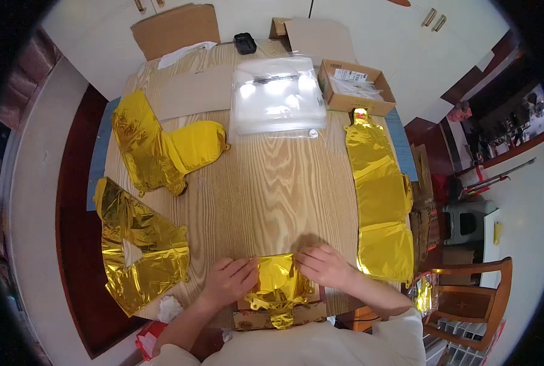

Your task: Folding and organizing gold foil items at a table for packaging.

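Note:
At the near edge of the table, a folded gold foil balloon [278,274] lies partly on a brown cardboard piece [241,319], with a foil tab hanging toward me. My left hand [230,280] has its fingers closed at the balloon's left edge. On the opposite edge, my right hand [324,266] pinches the foil near its upper corner. Fingertips of both hands are partly hidden. More flat gold balloons lie around: an L-shaped one [156,149] at far left, a triangular one with a hole [156,256] at near left, and a long one [381,195] on the right.
A stack of clear plastic bags [278,100] sits at the back middle, beside an open cardboard box [363,104]. Flat cardboard [195,94] and a small black tray [245,43] are farther back. A wooden chair [467,299] stands to the right; crumpled white tissue [169,309] lies near left.

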The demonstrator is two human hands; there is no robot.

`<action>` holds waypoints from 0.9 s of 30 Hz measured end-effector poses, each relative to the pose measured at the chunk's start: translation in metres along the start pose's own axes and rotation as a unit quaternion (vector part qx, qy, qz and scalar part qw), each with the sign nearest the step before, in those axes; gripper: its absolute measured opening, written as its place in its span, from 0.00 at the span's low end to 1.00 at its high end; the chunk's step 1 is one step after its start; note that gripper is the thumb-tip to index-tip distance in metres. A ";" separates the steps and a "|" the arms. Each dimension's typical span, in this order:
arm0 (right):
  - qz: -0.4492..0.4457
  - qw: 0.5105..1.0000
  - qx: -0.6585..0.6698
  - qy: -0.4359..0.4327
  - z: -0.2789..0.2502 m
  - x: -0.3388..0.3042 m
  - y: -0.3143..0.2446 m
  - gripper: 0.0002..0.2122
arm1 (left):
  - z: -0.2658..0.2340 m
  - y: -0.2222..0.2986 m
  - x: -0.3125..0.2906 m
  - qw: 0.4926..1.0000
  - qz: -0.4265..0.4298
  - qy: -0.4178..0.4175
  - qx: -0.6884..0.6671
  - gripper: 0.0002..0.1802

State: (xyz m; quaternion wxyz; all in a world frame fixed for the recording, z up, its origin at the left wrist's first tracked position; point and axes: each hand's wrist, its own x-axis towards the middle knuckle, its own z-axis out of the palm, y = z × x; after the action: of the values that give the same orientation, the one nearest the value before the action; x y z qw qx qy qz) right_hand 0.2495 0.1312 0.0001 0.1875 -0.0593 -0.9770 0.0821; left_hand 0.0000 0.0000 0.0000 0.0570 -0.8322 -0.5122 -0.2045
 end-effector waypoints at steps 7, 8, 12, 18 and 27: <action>-0.022 1.000 -0.005 -0.013 -0.005 -0.001 0.000 0.08 | 0.002 0.002 -0.001 0.999 0.029 -0.002 0.018 0.07; -0.019 1.000 -0.001 -0.013 -0.007 0.000 -0.001 0.08 | 0.002 0.003 -0.002 0.999 0.030 -0.005 0.017 0.07; -0.003 1.000 -0.025 -0.018 -0.008 0.004 -0.008 0.11 | 0.000 0.009 -0.003 1.000 0.013 -0.013 0.015 0.10; -0.009 0.999 0.029 -0.045 -0.003 -0.005 -0.016 0.16 | -0.009 0.024 -0.002 0.997 0.004 -0.066 0.027 0.12; 0.001 0.994 0.078 -0.071 -0.006 -0.011 -0.017 0.14 | -0.028 0.034 -0.007 0.994 -0.001 -0.105 -0.034 0.16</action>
State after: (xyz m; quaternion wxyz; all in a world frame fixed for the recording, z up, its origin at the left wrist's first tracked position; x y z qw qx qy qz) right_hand 0.2605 0.1137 0.0051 0.1217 -0.0398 -0.9784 0.1621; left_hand 0.0194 -0.0303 0.0261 -0.0260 -0.8500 -0.5090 -0.1332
